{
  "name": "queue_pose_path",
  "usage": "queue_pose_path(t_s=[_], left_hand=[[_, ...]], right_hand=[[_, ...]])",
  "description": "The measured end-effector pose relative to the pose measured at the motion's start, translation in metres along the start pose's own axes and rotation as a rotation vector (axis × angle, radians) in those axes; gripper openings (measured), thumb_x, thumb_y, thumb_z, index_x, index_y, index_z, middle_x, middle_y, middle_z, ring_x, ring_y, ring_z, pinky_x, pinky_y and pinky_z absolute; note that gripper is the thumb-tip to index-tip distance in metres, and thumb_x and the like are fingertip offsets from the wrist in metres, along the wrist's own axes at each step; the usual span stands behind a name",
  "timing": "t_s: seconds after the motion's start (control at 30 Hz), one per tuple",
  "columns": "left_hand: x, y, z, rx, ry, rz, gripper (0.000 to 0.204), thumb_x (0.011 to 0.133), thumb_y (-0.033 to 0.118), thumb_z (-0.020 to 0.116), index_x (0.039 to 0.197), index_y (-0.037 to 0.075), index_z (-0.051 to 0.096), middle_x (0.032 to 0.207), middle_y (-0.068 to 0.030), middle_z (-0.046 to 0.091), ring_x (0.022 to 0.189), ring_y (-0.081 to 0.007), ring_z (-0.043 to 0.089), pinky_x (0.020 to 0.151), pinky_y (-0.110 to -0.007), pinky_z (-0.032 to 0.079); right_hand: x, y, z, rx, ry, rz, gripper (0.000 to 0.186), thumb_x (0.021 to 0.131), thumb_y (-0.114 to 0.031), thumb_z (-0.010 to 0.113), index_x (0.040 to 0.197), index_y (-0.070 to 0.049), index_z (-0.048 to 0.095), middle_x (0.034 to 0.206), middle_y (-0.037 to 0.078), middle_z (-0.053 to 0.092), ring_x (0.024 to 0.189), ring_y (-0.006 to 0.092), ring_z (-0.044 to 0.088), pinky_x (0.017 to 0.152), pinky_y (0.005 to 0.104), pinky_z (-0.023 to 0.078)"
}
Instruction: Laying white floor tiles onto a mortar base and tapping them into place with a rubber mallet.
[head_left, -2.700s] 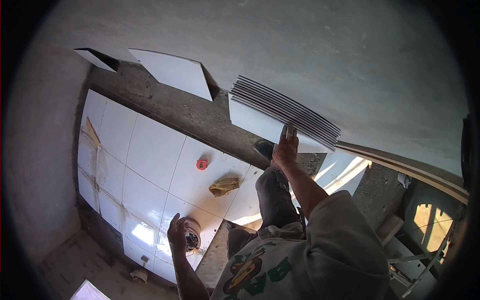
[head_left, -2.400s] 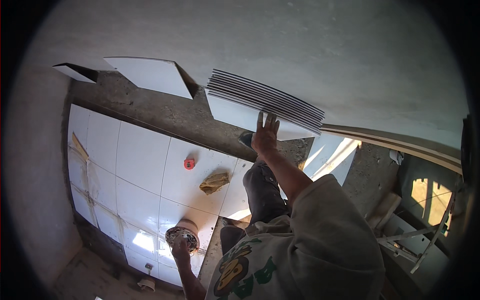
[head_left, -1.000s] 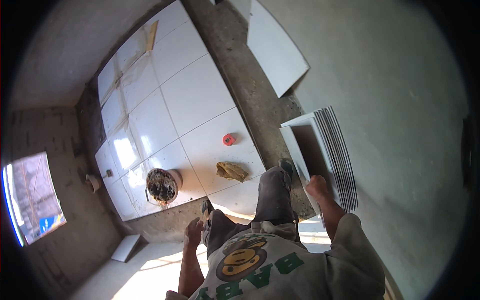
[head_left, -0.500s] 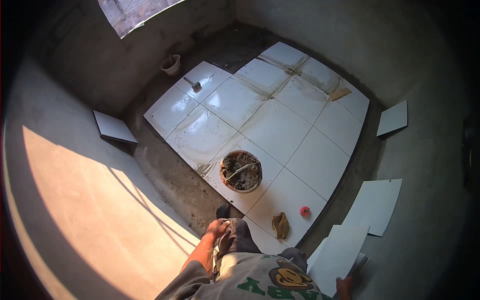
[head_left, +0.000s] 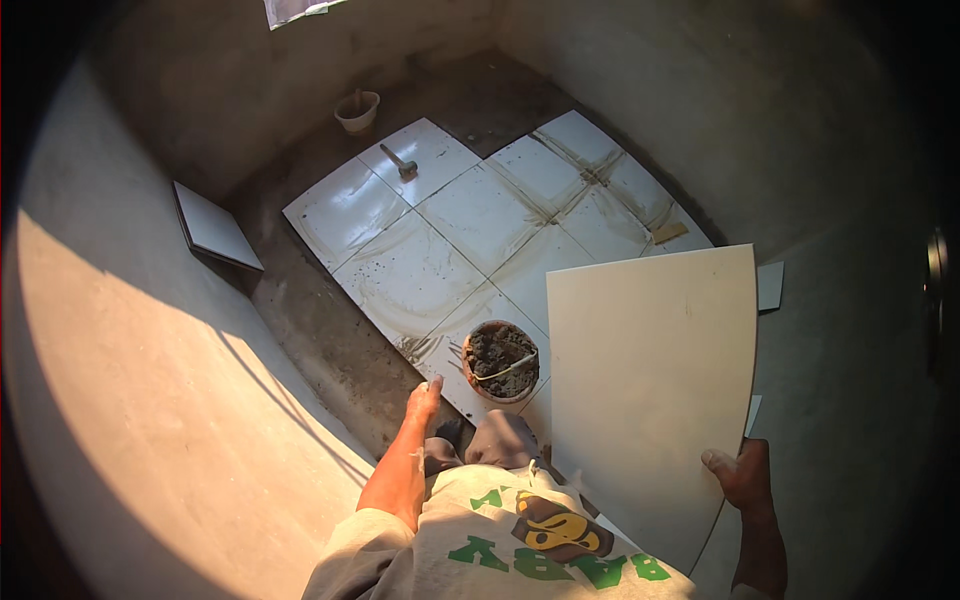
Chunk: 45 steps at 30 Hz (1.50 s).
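A large pale floor tile [head_left: 650, 370] is held up on my right side, tilted with its broad face toward me. My right hand [head_left: 742, 472] grips its right edge, thumb on the face and the other fingers behind. My left hand [head_left: 425, 400] is raised in front of my left knee, fingers curled in and nothing visible in them. Just beyond my knees a bucket [head_left: 500, 362] full of dark mortar, with a pale handle across it, stands on the laid white tiles [head_left: 425, 268]. The held tile hides part of that floor.
A mallet [head_left: 400, 162] lies on the far tiles, near a pale bucket [head_left: 357, 112] by the back wall. Stacked tiles [head_left: 218, 228] lean at the left wall. A tan block [head_left: 668, 232] sits far right. Another tile [head_left: 770, 286] shows behind the held one.
My right hand has lifted the tile from the stack at my right and brought it up in front of me. My left hand has come off my knee and moved forward.
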<state>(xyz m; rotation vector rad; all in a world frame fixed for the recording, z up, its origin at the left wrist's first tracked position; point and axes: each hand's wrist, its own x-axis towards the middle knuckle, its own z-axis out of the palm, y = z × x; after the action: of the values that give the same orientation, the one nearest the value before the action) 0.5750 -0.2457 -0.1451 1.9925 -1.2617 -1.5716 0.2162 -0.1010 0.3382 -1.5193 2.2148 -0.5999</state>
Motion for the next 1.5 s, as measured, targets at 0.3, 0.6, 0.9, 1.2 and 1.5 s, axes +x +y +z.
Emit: queue_pose_path(t_s=[0.3,0.6,0.9,1.2,1.5], left_hand=[[-0.034,0.186,-0.035,-1.192,-0.337,0.191,0.078,0.092,0.071,0.033,0.141,0.011,0.043,0.135,-0.0043,0.052,0.117,-0.0167,0.051,0.098,-0.034,0.04],[-0.001,0.201,-0.195,-0.858,0.159,0.108,0.079,0.078,0.085,0.042,0.063,0.009,0.053,0.062,0.0055,0.037,0.061,-0.0075,0.036,0.055,-0.026,0.031],[0.062,0.23,-0.347,-0.315,0.251,0.199,0.105,0.073,0.094,0.021,0.084,-0.001,0.063,0.078,-0.014,0.063,0.079,-0.0256,0.059,0.075,-0.04,0.047],[0.135,0.178,-0.477,-0.508,0.437,0.059,0.101,0.075,0.09,0.032,0.093,-0.001,0.069,0.088,-0.0145,0.068,0.089,-0.025,0.061,0.084,-0.038,0.046],[0.261,0.223,-0.65,-0.513,0.315,0.138,0.076,0.094,0.069,0.033,0.076,0.0,0.062,0.07,-0.0043,0.06,0.064,-0.0136,0.054,0.062,-0.033,0.045]], right_hand=[[0.04,-0.075,-0.017,0.302,0.064,-0.1,0.034,0.074,-0.028,0.072,0.086,0.004,0.064,0.07,0.002,0.063,0.062,0.0101,0.055,0.056,0.0264,0.043],[0.088,0.007,0.11,0.192,0.109,0.109,0.058,0.082,-0.055,0.066,0.104,-0.001,0.06,0.081,0.0,0.059,0.066,0.0086,0.05,0.055,0.0273,0.037],[0.184,-0.041,0.239,0.876,-0.027,0.32,0.059,0.087,-0.037,0.068,0.131,-0.002,0.049,0.12,0.007,0.059,0.11,0.0225,0.058,0.093,0.0374,0.044],[0.328,-0.205,0.342,0.816,-0.294,0.247,0.057,0.087,-0.032,0.067,0.131,0.0,0.05,0.121,0.008,0.06,0.114,0.023,0.056,0.097,0.0372,0.041],[0.424,-0.343,0.456,0.78,-0.178,0.334,0.072,0.092,-0.064,0.046,0.128,-0.002,0.051,0.122,0.01,0.059,0.114,0.022,0.055,0.097,0.0344,0.043]])
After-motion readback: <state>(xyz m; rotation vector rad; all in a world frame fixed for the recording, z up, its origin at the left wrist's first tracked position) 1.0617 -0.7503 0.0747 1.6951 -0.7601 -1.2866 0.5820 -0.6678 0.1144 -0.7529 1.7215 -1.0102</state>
